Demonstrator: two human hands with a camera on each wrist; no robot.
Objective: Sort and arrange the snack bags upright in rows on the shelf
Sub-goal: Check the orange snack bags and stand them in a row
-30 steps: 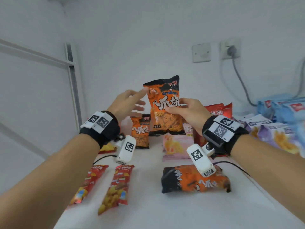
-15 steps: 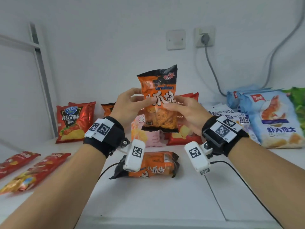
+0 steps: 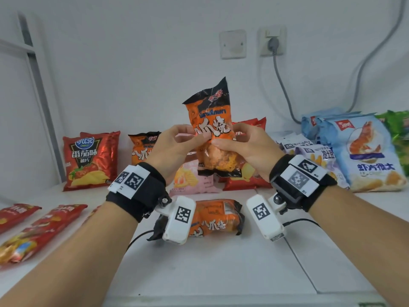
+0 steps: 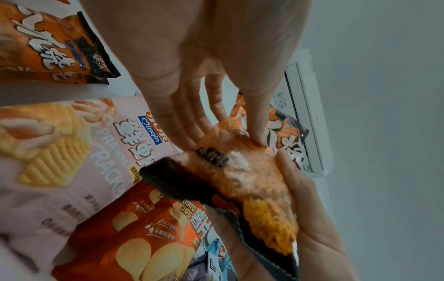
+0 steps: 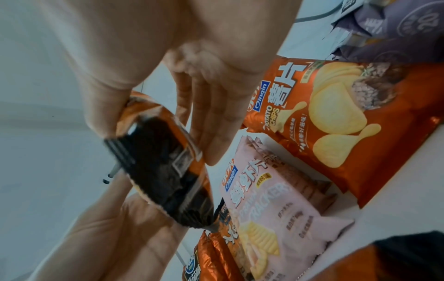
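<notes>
Above the shelf [image 3: 221, 262], the orange snack bag [image 3: 212, 129] is held upright, long axis vertical. It is pinched at mid-height between the left hand [image 3: 170, 149] and right hand [image 3: 247, 149], equally near

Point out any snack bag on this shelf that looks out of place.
One orange and black snack bag lies flat on its side below the hands, while its twin stands at the back. Long red packets also lie flat at the left. Both hands hold a third orange bag upright in the air.

A white shelf [image 3: 221, 262] is seen, on which an orange bag [image 3: 218, 220] is laid flat. Behind that bag a pink bag [image 3: 190, 180] is stood; left of it, red packets [image 3: 44, 227] are laid flat.
</notes>
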